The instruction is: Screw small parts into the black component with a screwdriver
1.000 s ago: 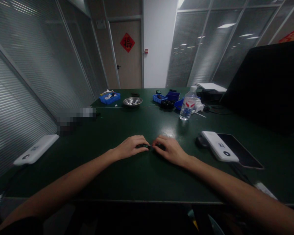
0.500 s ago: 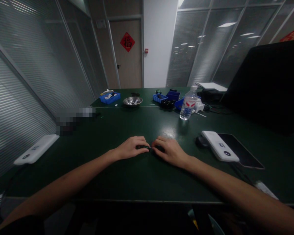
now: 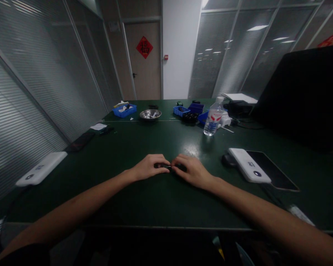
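My left hand (image 3: 152, 166) and my right hand (image 3: 191, 170) meet fingertip to fingertip over the middle of the green table (image 3: 166, 203). Between them is a small, thin item with a pale glint (image 3: 169, 166), too small and dark to name. The left thumb and fingers pinch it from one side, with a dark gap showing behind the fingertips. On the other side, my right thumb and fingers are curled and pressed together; most of what they grip is hidden. Both forearms rest low over the table.
A white power bank (image 3: 249, 165) lies on a dark tablet (image 3: 273, 170) at the right, and another power bank (image 3: 41, 169) at the left. Farther back stand a water bottle (image 3: 214, 117), a metal bowl (image 3: 150, 115) and a blue basket (image 3: 124, 110). A large black screen (image 3: 302, 99) blocks the right.
My left thumb and fingertips have shifted slightly toward the right hand, and less of the dark green item shows between them. My right hand has hardly moved.
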